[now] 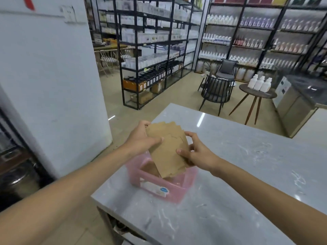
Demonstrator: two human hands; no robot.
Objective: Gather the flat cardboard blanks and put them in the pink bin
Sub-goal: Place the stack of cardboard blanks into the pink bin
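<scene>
Cardboard blanks (168, 147): thin brown stack, fanned at the top edge, held tilted over the pink bin (160, 183), lower end dipping inside.
Handling: likely light, stiff but bendable; sheets prone to sliding apart; best pinched at opposite side edges.
Left hand (141, 138): clamped on the stack's edge at 9 o'clock.
Right hand (196, 152): gripping the edge at 3 o'clock.
Tabletop (247, 156): grey marble, bin near its 9 o'clock edge.

One pink bin (160, 183) (three white bottles (259, 84))
</scene>
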